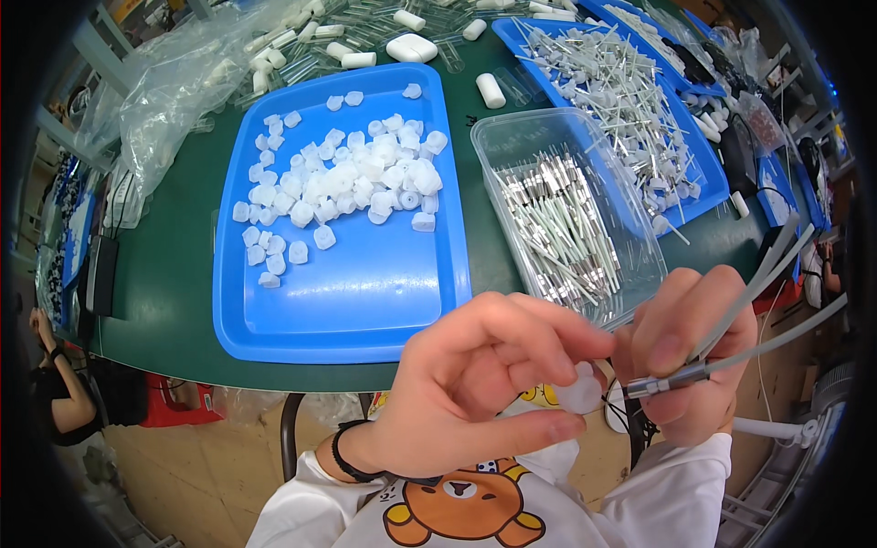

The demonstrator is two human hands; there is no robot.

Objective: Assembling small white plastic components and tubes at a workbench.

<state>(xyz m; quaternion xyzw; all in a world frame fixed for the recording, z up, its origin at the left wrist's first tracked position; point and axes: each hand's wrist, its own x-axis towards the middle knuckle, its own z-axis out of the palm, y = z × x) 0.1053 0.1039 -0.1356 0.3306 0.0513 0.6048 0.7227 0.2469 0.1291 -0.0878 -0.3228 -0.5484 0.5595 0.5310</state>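
In front of my chest, my left hand [484,384] is curled, its thumb and fingers around a small translucent white plastic cap [579,391]. Close beside it, my right hand [690,352] is closed on a few pale thin tubes with metal end fittings [671,380]. One metal tip points toward the cap, with a gap between them. The pale tubes stick out past my right hand to the upper right. Just beyond my hands stands a transparent plastic box [648,265] full of similar metal-tipped tubes. Similar white caps [365,178] lie heaped in a blue tray [343,340] on the left.
Another blue tray [703,198] at the right holds many thin tubes fitted with white caps. Glass tubes and white foam-like stoppers [411,48] cover the back of the green table [164,301]. Plastic bags [183,100] lie back left. A person's arm [68,393] shows at far left.
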